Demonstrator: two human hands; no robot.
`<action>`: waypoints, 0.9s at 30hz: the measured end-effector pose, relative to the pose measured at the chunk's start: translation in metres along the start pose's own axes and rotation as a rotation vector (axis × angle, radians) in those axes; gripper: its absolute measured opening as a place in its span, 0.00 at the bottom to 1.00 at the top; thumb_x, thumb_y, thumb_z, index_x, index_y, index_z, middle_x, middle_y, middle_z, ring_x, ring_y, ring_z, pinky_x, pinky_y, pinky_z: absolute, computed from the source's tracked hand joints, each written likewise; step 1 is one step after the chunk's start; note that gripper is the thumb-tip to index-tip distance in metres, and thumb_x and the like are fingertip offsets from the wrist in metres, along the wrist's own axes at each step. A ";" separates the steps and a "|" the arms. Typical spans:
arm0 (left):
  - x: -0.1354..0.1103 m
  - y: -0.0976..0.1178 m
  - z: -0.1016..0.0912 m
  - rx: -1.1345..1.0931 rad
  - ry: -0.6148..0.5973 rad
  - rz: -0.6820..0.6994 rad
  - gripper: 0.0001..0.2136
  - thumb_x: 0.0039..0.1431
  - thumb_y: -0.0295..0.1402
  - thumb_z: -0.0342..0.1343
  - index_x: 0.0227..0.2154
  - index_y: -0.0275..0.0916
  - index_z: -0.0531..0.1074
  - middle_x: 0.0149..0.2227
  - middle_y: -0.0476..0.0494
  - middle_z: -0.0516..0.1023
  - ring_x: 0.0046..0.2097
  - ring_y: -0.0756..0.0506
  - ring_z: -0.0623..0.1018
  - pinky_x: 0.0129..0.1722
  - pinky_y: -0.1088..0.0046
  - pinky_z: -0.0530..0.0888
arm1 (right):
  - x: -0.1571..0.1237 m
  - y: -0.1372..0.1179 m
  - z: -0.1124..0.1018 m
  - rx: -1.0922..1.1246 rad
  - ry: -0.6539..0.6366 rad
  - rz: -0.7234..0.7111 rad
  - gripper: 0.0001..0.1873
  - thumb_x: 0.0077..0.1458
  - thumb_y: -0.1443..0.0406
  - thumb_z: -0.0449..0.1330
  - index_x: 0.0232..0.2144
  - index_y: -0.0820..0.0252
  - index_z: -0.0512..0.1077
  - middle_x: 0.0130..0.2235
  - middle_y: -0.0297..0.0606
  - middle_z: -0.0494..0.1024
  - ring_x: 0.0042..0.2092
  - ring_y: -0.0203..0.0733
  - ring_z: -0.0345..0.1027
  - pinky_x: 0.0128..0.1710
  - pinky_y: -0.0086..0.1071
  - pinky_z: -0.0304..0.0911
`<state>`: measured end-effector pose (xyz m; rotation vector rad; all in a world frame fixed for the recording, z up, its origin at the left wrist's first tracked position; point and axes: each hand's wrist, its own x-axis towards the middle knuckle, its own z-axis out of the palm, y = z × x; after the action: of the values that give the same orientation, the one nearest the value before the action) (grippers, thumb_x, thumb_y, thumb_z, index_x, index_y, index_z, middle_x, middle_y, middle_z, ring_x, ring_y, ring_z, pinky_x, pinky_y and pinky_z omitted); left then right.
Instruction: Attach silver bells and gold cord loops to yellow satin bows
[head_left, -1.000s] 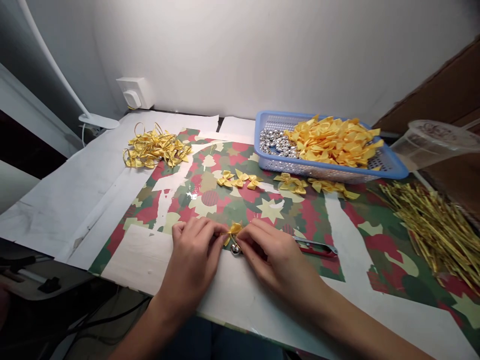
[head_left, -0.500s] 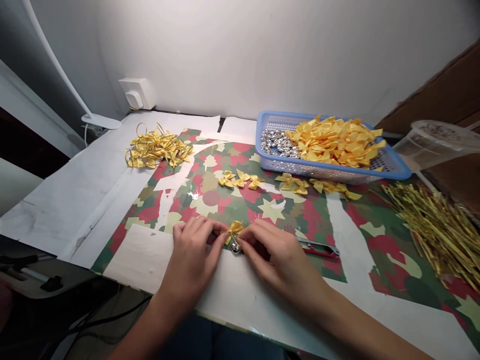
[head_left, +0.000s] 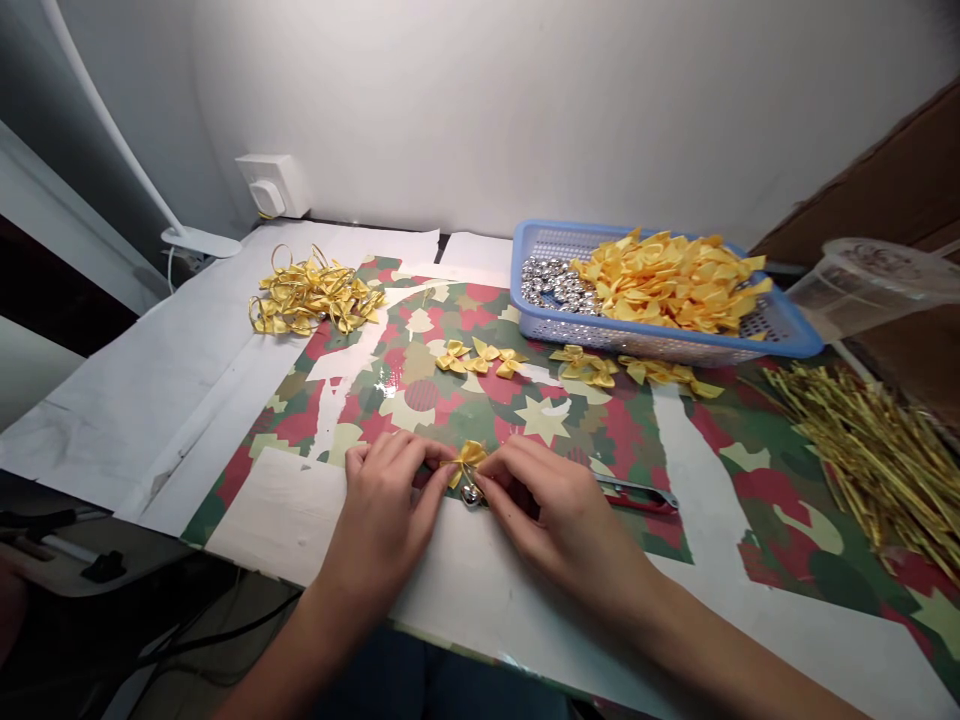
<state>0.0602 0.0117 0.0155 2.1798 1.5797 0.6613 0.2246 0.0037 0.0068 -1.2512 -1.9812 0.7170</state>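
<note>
A yellow ribbon bow (head_left: 470,455) is between my two hands near the table's front edge, with a small silver bell (head_left: 472,495) just below it. My left hand (head_left: 394,490) pinches the bow's left side, thumb against fingertips. From the other side, my right hand (head_left: 544,500) is closed in a pinch at the bow's right edge, beside the bell. Thin gold cord shows around the bow's middle; its ends are partly hidden by my fingers. Partly behind my right hand lies a red-and-silver tool (head_left: 637,495), its kind unclear.
A blue basket (head_left: 667,345) holds silver bells (head_left: 559,285) and yellow bows (head_left: 671,280). Loose bows (head_left: 480,358) lie in front of it. Finished-looking bows with gold loops (head_left: 319,295) are piled left; gold ties (head_left: 877,460) lie right, near a clear plastic cup (head_left: 862,290).
Both hands keep their pinch on the bow. The bell below it has shifted very slightly; nothing else visibly differs.
</note>
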 end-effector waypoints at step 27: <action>-0.001 0.004 0.001 0.162 0.054 0.230 0.06 0.62 0.23 0.49 0.32 0.38 0.67 0.31 0.48 0.75 0.35 0.45 0.72 0.40 0.67 0.59 | 0.001 -0.002 0.000 -0.201 -0.020 -0.114 0.13 0.58 0.75 0.47 0.25 0.61 0.64 0.25 0.34 0.64 0.25 0.36 0.59 0.24 0.27 0.56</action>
<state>0.0637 0.0094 0.0163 2.5090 1.4666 0.6850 0.2237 0.0036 0.0083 -1.2373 -2.1642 0.4861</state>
